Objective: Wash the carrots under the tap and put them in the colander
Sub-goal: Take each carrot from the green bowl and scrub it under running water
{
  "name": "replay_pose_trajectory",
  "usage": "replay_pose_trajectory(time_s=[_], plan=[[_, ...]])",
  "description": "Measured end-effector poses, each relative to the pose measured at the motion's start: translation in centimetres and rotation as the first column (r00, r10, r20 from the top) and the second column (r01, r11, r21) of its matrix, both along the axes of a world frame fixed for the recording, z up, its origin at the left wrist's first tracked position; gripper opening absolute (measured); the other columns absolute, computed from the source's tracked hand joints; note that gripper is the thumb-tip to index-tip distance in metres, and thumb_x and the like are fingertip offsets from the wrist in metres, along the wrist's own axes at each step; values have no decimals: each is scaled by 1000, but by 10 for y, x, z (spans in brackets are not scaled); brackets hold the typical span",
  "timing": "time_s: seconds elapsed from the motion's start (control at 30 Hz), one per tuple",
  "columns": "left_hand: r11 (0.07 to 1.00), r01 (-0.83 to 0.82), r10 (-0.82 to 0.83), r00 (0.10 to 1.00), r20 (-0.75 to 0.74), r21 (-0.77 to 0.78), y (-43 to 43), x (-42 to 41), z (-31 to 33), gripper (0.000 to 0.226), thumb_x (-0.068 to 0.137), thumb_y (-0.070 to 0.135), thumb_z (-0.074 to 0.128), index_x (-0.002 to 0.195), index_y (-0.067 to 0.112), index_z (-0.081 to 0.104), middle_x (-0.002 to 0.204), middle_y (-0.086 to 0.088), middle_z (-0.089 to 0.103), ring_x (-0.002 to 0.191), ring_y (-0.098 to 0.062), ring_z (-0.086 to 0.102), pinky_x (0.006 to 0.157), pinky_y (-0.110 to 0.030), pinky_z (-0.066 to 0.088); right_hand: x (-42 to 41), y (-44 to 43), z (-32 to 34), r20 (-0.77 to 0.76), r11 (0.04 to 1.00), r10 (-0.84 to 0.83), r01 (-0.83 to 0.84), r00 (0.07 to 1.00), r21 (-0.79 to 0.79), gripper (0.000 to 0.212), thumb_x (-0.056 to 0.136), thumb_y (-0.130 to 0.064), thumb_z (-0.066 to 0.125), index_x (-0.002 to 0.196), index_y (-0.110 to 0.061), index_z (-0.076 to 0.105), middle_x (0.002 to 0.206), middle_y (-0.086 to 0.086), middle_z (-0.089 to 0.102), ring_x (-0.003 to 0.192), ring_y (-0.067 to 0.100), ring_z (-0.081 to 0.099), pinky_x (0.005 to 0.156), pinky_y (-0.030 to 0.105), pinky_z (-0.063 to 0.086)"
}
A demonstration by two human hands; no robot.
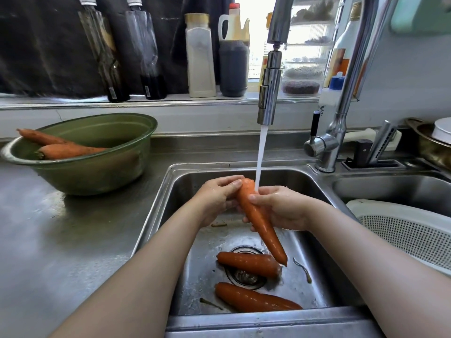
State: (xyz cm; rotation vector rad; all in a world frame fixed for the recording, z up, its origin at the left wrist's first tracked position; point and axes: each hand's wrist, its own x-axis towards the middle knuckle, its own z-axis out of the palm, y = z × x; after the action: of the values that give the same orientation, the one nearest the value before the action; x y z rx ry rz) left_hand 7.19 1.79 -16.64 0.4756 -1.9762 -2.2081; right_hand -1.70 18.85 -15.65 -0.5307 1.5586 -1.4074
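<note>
- Middle of the frame: our left hand [216,200] and right hand [280,208] both curl round a wet carrot [258,223], its thick end up under the tap [268,93] stream.
- Lower middle: drain carrot [249,263] and front carrot [256,301] lie in the sink [170,191].
- Left, on the worktop [61,240]: a green bowl [97,172] with two unwashed carrots [68,150].
- Right edge: white colander [402,235].

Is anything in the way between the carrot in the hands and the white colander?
Nothing visible blocks it. The carrot, held by the left hand and right hand, only has to pass over the low sink divider to reach the colander on the right.
</note>
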Motion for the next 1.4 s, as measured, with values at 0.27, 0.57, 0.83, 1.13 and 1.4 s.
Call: replay_pose_trajectory(time_s=[0.27,0.57,0.83,1.13,1.4], plan=[[998,-65,65,998,1,9,8,-1,0,23,95,24,72,117,16,74,116,-14,74,103,-27,74,76,-33,63,2,-15,-8,-187,976,-137,166,973,144,69,105,-62,38,120,1,61,85,20,72,69,30,69,75,50,62],[1000,-8,7,999,-36,-23,7,-1,-2,42,98,17,69,140,23,62,133,-7,63,114,-23,69,88,-32,62,-3,-6,-11,-179,996,-45,57,983,64,26,106,-26,58,131,-19,60,116,20,67,90,30,68,81,45,60],[997,-40,45,996,-72,71,2,-3,-4,39,95,6,70,132,17,66,134,-13,64,112,-26,71,89,-33,62,-3,-12,-7,-159,988,-142,150,977,38,28,110,-28,46,132,-21,62,112,25,73,79,27,68,65,37,58],[999,45,-43,997,-68,25,2,-2,-5,29,94,4,71,117,22,69,131,-12,65,115,-26,69,91,-34,60,4,-14,-8,-177,972,-195,214,965,96,37,107,-54,44,127,-26,56,95,18,68,66,26,67,59,39,58],[999,50,-50,997,-65,0,-1,1,-8,39,95,6,71,131,19,66,134,-10,63,109,-25,74,91,-37,61,-3,3,0,17,1000,-6,6,1000,15,32,110,-28,48,141,-32,53,128,24,65,95,33,67,81,49,58]])
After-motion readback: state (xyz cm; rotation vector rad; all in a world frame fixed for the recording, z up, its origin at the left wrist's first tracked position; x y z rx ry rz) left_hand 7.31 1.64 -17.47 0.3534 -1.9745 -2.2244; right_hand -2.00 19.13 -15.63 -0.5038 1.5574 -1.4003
